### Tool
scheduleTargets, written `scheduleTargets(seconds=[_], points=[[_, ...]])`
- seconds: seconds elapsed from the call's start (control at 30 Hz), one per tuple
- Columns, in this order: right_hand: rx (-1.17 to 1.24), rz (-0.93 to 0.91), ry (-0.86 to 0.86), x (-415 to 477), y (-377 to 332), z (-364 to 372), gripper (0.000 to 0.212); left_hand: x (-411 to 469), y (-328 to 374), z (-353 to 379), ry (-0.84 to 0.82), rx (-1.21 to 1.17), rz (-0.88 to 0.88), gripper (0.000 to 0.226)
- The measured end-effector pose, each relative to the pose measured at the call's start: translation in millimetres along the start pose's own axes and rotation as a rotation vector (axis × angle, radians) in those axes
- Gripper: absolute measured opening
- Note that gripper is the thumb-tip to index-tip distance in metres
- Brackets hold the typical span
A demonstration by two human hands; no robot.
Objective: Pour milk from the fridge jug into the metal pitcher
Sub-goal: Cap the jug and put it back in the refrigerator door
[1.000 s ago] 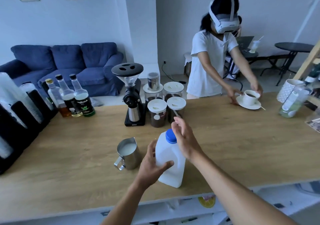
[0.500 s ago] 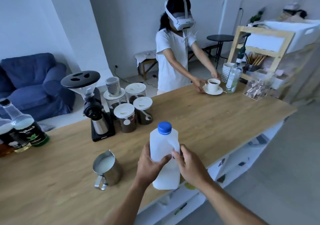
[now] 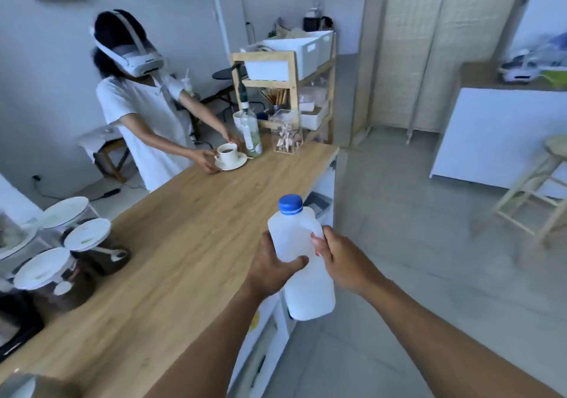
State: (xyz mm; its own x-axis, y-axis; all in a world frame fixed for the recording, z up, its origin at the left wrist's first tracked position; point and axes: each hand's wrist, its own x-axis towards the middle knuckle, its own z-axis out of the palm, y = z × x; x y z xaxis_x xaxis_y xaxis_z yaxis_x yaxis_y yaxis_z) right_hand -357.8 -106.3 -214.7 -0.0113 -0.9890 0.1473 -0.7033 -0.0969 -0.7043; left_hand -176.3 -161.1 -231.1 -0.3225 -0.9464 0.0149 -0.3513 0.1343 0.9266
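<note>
My left hand (image 3: 270, 272) grips the jug (image 3: 291, 236) at 9 o'clock, thumb across its front. My right hand (image 3: 345, 262) grips it at 3 o'clock, both arms outstretched.

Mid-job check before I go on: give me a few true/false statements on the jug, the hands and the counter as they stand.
1. The left hand and the right hand both have a grip on the milk jug. True.
2. The jug's blue cap is off. False: it sits on the neck.
3. The jug stands on the wooden counter. False: it is held up off it, at the counter's near edge.
4. Another person at the far end touches a cup on a saucer. True.
5. The jars at the left carry white lids. True.
</note>
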Motion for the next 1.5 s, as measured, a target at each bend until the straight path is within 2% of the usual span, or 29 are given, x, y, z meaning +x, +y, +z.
scheduleTargets(seconds=[0.2, 0.27, 0.3, 0.37, 0.47, 0.57, 0.73, 0.9, 1.03, 1.2, 1.27, 1.37, 1.5], points=[[-0.020, 0.249, 0.170, -80, 104, -116, 0.027, 27, 63, 167, -0.279, 0.145, 0.116, 0.095], [-0.029, 0.309, 0.224, -102, 133, -148, 0.027, 29, 83, 213, -0.374, 0.144, 0.135, 0.094], [-0.035, 0.378, 0.281, -131, 162, -183, 0.027, 29, 105, 267, -0.452, 0.141, 0.174, 0.094], [-0.049, 0.405, 0.289, -144, 173, -202, 0.028, 34, 113, 293, -0.478, 0.123, 0.170, 0.094], [-0.076, 0.504, 0.388, -200, 213, -257, 0.029, 24, 150, 381, -0.633, 0.107, 0.229, 0.096], [-0.130, 0.618, 0.507, -267, 251, -312, 0.029, 4, 191, 477, -0.804, 0.078, 0.315, 0.095], [-0.221, 0.762, 0.608, -358, 288, -375, 0.021, -40, 237, 592, -1.002, -0.004, 0.366, 0.098], [-0.265, 0.873, 0.720, -423, 298, -424, 0.014, -80, 277, 673, -1.139, -0.054, 0.373, 0.085], [-0.278, 0.963, 0.790, -456, 293, -452, 0.026, -102, 310, 715, -1.211, -0.022, 0.382, 0.076], [-0.329, 1.134, 0.808, -492, 297, -485, 0.034, -118, 343, 764, -1.298, 0.043, 0.482, 0.089], [-0.354, 1.181, 0.825, -502, 297, -496, 0.035, -117, 350, 779, -1.271, 0.064, 0.510, 0.095], [-0.456, 1.247, 0.941, -518, 311, -516, 0.034, -116, 364, 811, -1.291, 0.095, 0.553, 0.094], [-0.576, 1.423, 1.062, -534, 336, -557, 0.031, -115, 394, 856, -1.291, 0.167, 0.673, 0.094]])
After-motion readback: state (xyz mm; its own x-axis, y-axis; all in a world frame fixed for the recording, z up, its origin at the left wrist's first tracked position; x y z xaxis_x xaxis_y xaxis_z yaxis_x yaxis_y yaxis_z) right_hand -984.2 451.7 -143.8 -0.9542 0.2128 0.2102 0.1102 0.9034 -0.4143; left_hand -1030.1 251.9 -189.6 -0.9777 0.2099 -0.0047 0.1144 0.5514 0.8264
